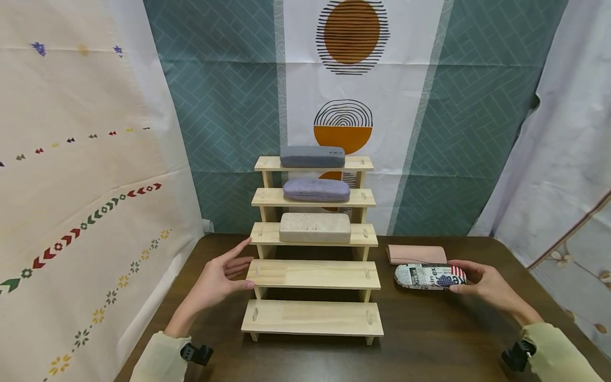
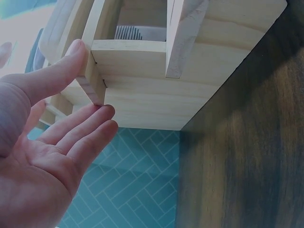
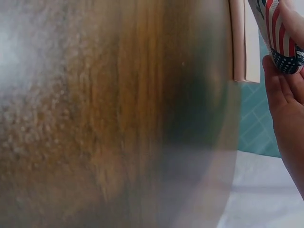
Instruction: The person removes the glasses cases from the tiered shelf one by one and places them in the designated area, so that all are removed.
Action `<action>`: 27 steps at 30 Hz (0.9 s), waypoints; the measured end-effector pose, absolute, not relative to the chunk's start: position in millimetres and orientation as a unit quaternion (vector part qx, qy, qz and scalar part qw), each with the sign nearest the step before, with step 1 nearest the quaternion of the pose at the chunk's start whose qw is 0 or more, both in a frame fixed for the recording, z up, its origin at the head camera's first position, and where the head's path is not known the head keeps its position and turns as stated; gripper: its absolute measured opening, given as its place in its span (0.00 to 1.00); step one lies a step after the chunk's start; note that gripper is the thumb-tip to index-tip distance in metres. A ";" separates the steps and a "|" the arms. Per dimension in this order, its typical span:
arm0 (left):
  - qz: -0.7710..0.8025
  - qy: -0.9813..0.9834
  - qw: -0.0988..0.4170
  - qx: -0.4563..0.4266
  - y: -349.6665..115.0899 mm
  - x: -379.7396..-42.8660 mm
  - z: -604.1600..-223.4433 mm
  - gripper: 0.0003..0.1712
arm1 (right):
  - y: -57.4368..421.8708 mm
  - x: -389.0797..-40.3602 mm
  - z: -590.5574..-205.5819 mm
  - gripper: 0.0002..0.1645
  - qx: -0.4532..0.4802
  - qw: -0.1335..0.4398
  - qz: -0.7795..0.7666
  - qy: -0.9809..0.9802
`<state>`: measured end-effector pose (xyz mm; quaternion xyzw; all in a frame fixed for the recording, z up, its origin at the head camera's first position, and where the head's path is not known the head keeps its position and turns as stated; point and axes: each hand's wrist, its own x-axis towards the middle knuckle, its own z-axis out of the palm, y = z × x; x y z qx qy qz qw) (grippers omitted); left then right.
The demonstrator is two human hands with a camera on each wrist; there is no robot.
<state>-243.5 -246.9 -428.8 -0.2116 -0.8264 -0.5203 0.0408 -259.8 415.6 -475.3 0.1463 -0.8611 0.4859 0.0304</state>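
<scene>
Stepped stand (image 1: 312, 317) of matt, grained wood, wood-look table (image 1: 429, 334) with soft sheen, creased matt cloth backdrop (image 1: 215, 116)

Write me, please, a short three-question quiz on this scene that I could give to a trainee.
1. Count: how many cases stand on the rack?
2. True or false: the left hand is holding a case.
3. Multiple choice: what does the right hand hold?
(a) the pink case
(b) the patterned case
(c) nothing

Key:
1. Three: from the top down, the grey case, the purple case and the cream case.
2. False; it is at the side of the rack, with no case in it.
3. (b)
</scene>
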 end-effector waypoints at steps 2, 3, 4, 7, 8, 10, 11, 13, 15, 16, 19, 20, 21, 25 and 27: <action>-0.520 -0.827 0.039 -0.212 -246.6 -243.2 -429.0 0.60 | 416.6 -261.0 -477.2 0.40 0.141 0.029 0.482 -0.864; -0.519 -0.827 0.039 -0.212 -246.5 -243.2 -429.1 0.60 | 417.0 -261.8 -478.3 0.40 0.140 0.030 0.476 -0.867; -0.519 -0.827 0.038 -0.212 -246.3 -243.1 -429.2 0.60 | 417.5 -262.8 -479.4 0.40 0.138 0.030 0.472 -0.870; -0.519 -0.827 0.040 -0.211 -246.1 -243.3 -429.2 0.60 | 418.6 -266.5 -482.5 0.40 0.139 0.031 0.454 -0.879; -0.519 -0.827 0.040 -0.211 -246.2 -243.3 -429.2 0.60 | 418.7 -267.7 -483.4 0.40 0.137 0.031 0.451 -0.882; -0.523 -0.826 0.039 -0.209 -246.2 -243.2 -429.0 0.60 | 419.0 -270.0 -485.0 0.41 0.132 0.029 0.444 -0.886; -0.523 -0.825 0.038 -0.208 -246.3 -243.1 -429.0 0.59 | 419.2 -271.1 -485.4 0.41 0.132 0.026 0.441 -0.887; -0.524 -0.825 0.036 -0.207 -246.5 -242.8 -429.0 0.59 | 419.2 -272.7 -486.0 0.42 0.130 0.021 0.442 -0.887; -0.525 -0.825 0.034 -0.206 -246.5 -242.6 -429.2 0.59 | 419.8 -274.2 -486.0 0.42 0.134 0.020 0.438 -0.889; -0.525 -0.825 0.033 -0.206 -246.6 -242.5 -429.3 0.59 | 419.9 -274.7 -485.9 0.42 0.138 0.019 0.438 -0.888; -0.526 -0.825 0.033 -0.206 -246.6 -242.6 -429.0 0.59 | 420.4 -276.6 -485.8 0.41 0.148 0.020 0.438 -0.887; -0.526 -0.825 0.034 -0.206 -246.6 -242.6 -428.9 0.59 | 420.6 -277.2 -485.8 0.41 0.150 0.021 0.438 -0.886; -0.526 -0.825 0.034 -0.206 -246.6 -242.6 -428.8 0.59 | 420.9 -277.8 -485.8 0.41 0.153 0.020 0.439 -0.885; -0.523 -0.827 0.036 -0.205 -246.6 -242.6 -428.3 0.59 | 421.7 -280.2 -485.9 0.41 0.157 0.016 0.439 -0.885; -0.522 -0.827 0.036 -0.204 -246.6 -242.4 -428.3 0.59 | 422.1 -281.4 -486.0 0.41 0.155 0.013 0.433 -0.888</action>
